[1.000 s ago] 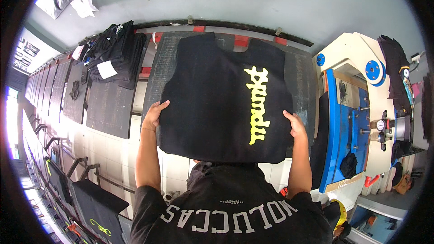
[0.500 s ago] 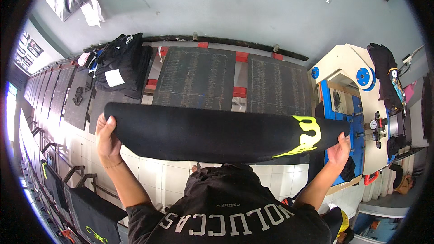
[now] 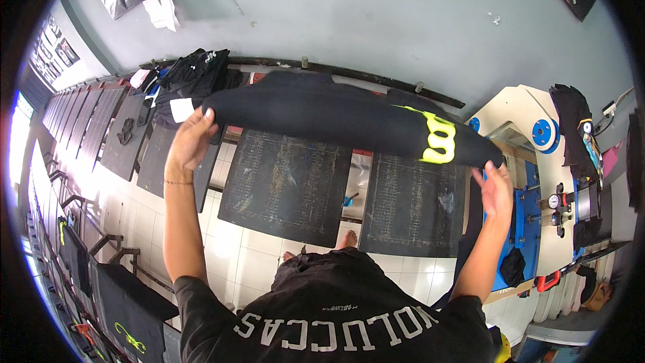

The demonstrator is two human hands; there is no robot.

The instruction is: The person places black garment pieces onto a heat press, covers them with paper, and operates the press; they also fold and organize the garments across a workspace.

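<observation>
The step in hand looks to be the handling of a black cloth [image 3: 322,119], stretched wide between the left hand [image 3: 191,140] and the right hand [image 3: 494,189] above two dark boards [image 3: 285,185]. The left hand is closed on the cloth's left end, thumb on the near face and the rest of its fingers mostly out of sight. The right hand has the right end at its fingertips; it seems to pinch the corner, though which digits press is hard to tell. The cloth thus lies between the hands and reaches beyond them toward the wall [image 3: 336,17], its right end lower in the view than its left. Part of a yellow print [image 3: 438,138] shows on it, nearer the right hand than the left. Whether its far part touches the boards or hangs just clear of them cannot be told. To judge by this hold, the next move calls for both hands to work together, with even tension, so that the cloth does not sag or fold over on the print. Off to the left, just beyond the left hand, sits a pile [image 3: 195,70] of dark fabric with a white paper [image 3: 181,109] by it; to the right, past the right hand, stands a cream and blue machine [image 3: 549,136].
</observation>
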